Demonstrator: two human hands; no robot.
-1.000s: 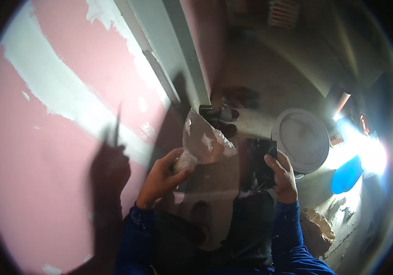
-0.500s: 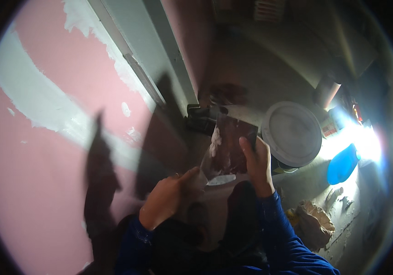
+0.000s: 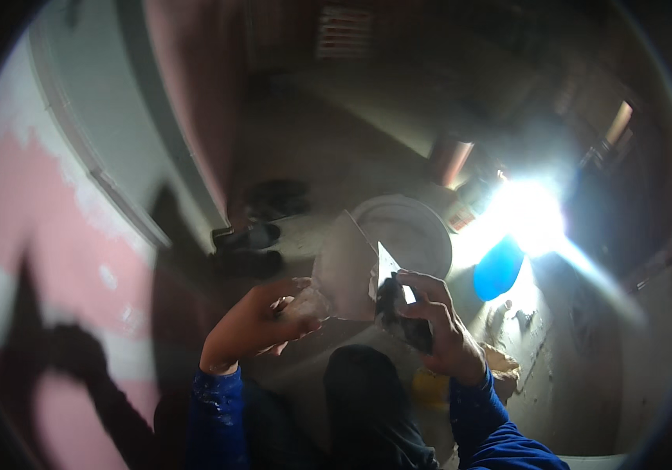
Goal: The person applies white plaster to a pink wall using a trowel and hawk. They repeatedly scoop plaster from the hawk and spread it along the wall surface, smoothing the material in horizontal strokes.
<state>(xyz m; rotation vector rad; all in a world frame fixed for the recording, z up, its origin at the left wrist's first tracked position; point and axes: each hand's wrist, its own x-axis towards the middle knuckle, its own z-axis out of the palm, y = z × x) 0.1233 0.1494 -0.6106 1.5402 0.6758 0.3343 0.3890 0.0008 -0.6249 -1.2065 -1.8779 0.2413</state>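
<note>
Holding, left hand (image 3: 254,325): one wide scraper (image 3: 344,270), fingers closed round its pale, smeared handle; blade up and to the right of the hand, broad face showing.

Right hand (image 3: 449,337): one dark scraper (image 3: 405,319), pinched between thumb and fingers, at the hand's upper left; turned nearly edge-on, long axis slanting from upper left to lower right, bright strip near its top.

Placing of the pair: between the two hands, beyond the knee (image 3: 363,388); dark scraper immediately right of the wide scraper's blade; edges meeting or nearly so, contact not certain from this angle; right fingertips nearer that place than the left.

Surroundings: round bucket (image 3: 422,227) behind the blades, whether lidded or filled cannot be told; glaring light (image 3: 527,215) and blue container (image 3: 499,269) to the right; dark shoes (image 3: 248,262) and pink wall (image 3: 46,188), patched white, to the left
</note>
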